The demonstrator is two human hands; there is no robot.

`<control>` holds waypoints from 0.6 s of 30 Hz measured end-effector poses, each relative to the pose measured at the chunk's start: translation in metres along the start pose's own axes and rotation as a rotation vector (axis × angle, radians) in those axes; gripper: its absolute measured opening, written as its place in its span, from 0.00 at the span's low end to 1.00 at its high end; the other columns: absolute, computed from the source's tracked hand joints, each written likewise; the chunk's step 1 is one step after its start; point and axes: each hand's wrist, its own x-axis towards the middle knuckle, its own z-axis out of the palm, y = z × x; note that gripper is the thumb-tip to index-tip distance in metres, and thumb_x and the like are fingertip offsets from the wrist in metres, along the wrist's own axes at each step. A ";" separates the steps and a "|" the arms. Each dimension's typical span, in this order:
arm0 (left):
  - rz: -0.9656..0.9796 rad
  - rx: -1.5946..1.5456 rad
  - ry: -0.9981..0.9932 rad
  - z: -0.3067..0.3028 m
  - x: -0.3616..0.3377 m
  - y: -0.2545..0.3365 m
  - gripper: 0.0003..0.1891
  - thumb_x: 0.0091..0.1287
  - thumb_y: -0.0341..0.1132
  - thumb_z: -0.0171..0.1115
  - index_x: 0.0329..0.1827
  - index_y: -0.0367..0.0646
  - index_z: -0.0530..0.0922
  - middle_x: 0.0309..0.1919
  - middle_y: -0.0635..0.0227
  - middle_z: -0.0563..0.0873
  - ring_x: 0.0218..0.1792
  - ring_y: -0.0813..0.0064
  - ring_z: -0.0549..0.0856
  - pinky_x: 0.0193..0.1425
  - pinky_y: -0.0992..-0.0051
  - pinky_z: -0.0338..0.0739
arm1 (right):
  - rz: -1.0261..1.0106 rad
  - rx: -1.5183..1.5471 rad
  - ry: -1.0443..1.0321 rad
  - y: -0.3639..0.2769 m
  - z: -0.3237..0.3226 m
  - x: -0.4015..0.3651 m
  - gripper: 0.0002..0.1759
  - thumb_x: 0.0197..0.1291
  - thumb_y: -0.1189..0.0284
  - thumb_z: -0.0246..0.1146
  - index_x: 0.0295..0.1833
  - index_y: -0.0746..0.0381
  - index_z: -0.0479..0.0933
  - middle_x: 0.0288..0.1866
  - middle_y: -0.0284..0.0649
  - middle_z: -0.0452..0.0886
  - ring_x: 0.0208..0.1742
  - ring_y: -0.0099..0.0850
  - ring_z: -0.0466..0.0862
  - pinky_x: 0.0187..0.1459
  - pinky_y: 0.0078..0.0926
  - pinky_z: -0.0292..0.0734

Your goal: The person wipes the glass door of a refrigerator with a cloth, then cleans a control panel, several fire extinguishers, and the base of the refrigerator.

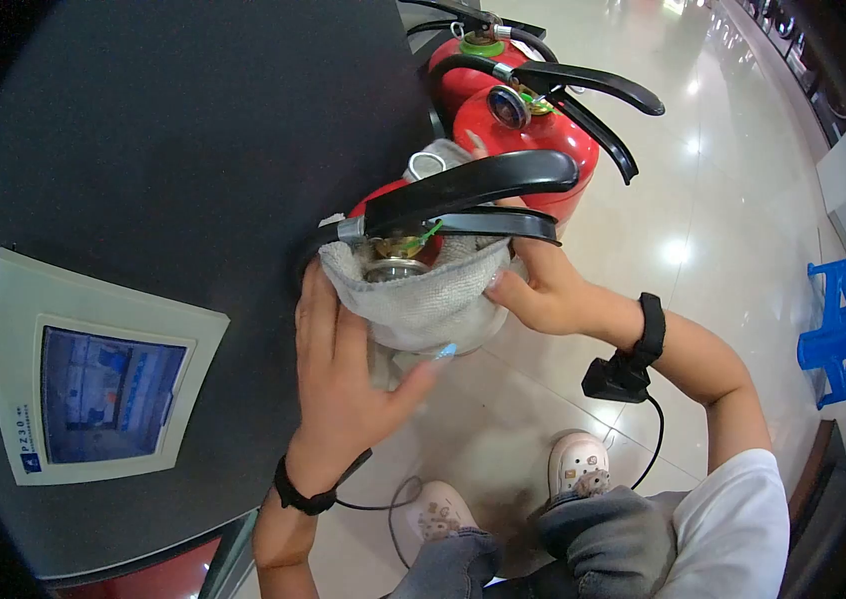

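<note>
A grey cloth (438,304) is wrapped around the upper body of the nearest fire extinguisher, below its black handle (473,195). The pressure gauge (395,270) and a bit of red body show inside the cloth's rim; the lower part is hidden. My right hand (543,290) grips the cloth on its right side, thumb in front and fingers partly hidden behind. Against the left side of the cloth, my left hand (343,364) lies with fingers stretched out and thumb spread away, slightly blurred.
Two more red fire extinguishers (533,140) stand beyond, close to the dark counter (193,120). A framed display panel (113,394) is set on the counter at left. Thin cables hang from both wristbands. A blue stool (833,334) stands at far right.
</note>
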 end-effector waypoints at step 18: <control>0.087 0.095 0.478 0.074 -0.009 -0.014 0.44 0.61 0.65 0.47 0.65 0.30 0.59 0.62 0.33 0.59 0.63 0.36 0.60 0.62 0.42 0.55 | -0.168 -0.357 0.457 0.001 0.043 -0.008 0.26 0.48 0.77 0.56 0.58 0.67 0.70 0.59 0.52 0.70 0.62 0.47 0.68 0.62 0.43 0.59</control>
